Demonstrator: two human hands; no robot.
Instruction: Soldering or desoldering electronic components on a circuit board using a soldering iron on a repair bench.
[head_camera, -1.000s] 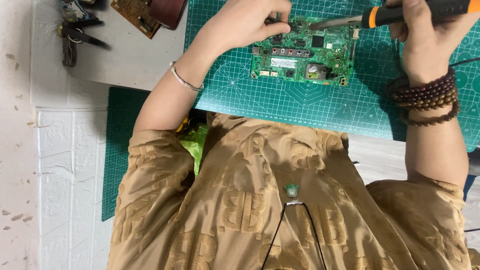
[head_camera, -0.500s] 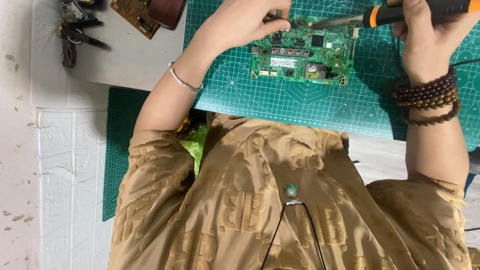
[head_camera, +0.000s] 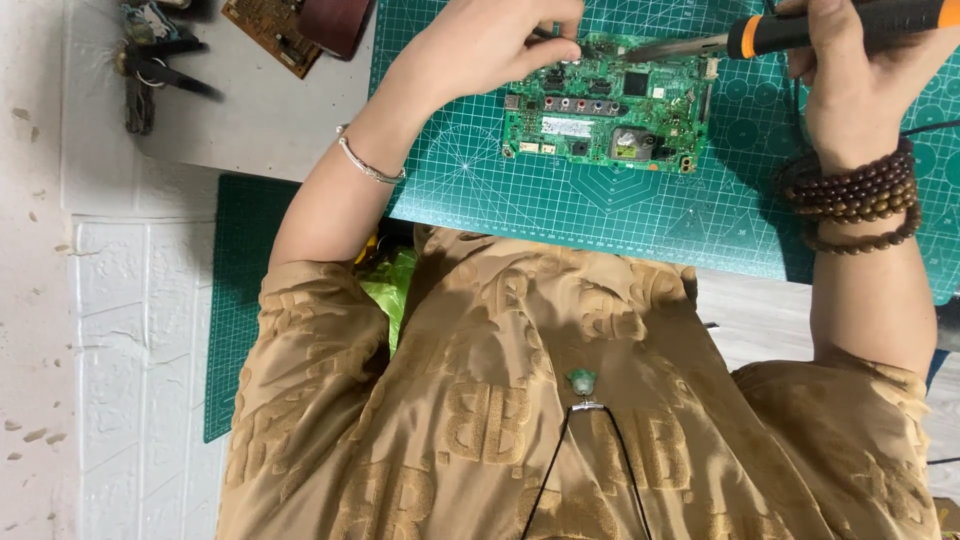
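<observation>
The board (head_camera: 607, 113) lies between both hands: left hand (head_camera: 495, 45) pinches something small, perhaps solder, at its far edge; right hand (head_camera: 850, 85) grips the iron (head_camera: 800, 28).

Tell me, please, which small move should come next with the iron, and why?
Probably ease the soldering iron in the right hand slightly further left. Its tip lies over the top edge of the circuit board, beside the left hand fingers pinching something small there; whether it touches is unclear.
</observation>
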